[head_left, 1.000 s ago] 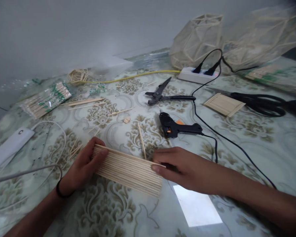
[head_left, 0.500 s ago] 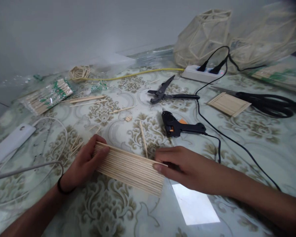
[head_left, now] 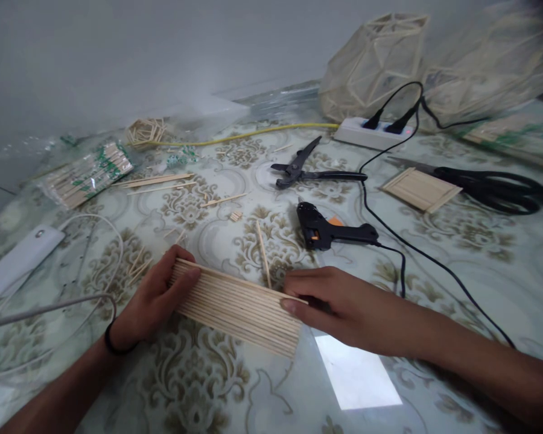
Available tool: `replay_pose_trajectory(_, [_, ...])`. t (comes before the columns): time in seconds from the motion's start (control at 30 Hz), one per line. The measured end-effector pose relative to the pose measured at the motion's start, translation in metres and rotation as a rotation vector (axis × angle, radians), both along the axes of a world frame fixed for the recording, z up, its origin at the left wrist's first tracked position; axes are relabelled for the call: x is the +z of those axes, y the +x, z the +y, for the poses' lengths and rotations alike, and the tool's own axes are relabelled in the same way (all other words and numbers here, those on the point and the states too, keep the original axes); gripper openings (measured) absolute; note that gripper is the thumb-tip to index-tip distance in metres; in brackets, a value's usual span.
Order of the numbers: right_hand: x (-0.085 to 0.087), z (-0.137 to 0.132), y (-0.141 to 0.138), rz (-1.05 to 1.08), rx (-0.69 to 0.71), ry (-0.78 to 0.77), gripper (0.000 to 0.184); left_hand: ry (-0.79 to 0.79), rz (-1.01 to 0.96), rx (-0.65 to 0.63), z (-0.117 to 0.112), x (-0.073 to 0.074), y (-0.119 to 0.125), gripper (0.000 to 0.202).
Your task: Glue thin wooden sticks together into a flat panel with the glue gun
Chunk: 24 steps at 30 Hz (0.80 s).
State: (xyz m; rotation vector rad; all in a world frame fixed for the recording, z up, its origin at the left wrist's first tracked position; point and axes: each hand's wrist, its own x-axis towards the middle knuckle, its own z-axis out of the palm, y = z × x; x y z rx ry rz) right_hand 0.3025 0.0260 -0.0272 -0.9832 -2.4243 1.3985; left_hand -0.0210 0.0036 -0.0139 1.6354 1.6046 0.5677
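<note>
A flat panel of thin wooden sticks (head_left: pixel 239 307) laid side by side is held between my two hands, tilted above the table. My left hand (head_left: pixel 165 295) grips its left end, thumb on the face and fingers behind. At the upper right corner, my right hand (head_left: pixel 317 301) pinches the top edge with the thumb in front; its other fingers are partly hidden behind. Just beyond the panel lies a single loose stick (head_left: pixel 263 253). A black glue gun (head_left: pixel 319 229) rests on the table past my right hand.
Pliers (head_left: pixel 298 169), large scissors (head_left: pixel 484 187) and a small wooden panel (head_left: pixel 422 188) lie farther back. A power strip (head_left: pixel 371 134) feeds black cords along the right. Bagged sticks (head_left: pixel 90 175) and a white device (head_left: pixel 22 259) with cable are left. Stick-frame shapes (head_left: pixel 375 66) stand behind.
Hardly anything differs. The view has shifted very slightly, while both hands keep the same hold on the stick panel.
</note>
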Motion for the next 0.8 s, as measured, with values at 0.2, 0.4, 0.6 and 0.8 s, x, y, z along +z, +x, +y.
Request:
replay_pose_trajectory(0.2, [0.0008,-0.0011,-0.0002,-0.007,-0.003,-0.008,0.06,-0.005,0.003,0.006,-0.0006,0.0,0.0,0.04])
replay_pose_trajectory(0.4, [0.0015,0.0001,-0.0002,-0.001,-0.007,-0.006,0.057,-0.002,0.011,-0.002,-0.0008,-0.004,-0.0033,0.041])
replay_pose_trajectory(0.6, [0.0,0.0002,0.0012,0.015,-0.005,-0.008,0.054,-0.006,0.02,-0.01,0.0,-0.0018,-0.0034,0.04])
replay_pose_trajectory(0.8, [-0.001,-0.0005,0.0009,0.007,0.0,-0.007,0.054,0.005,0.017,-0.014,-0.0012,0.0,-0.0026,0.039])
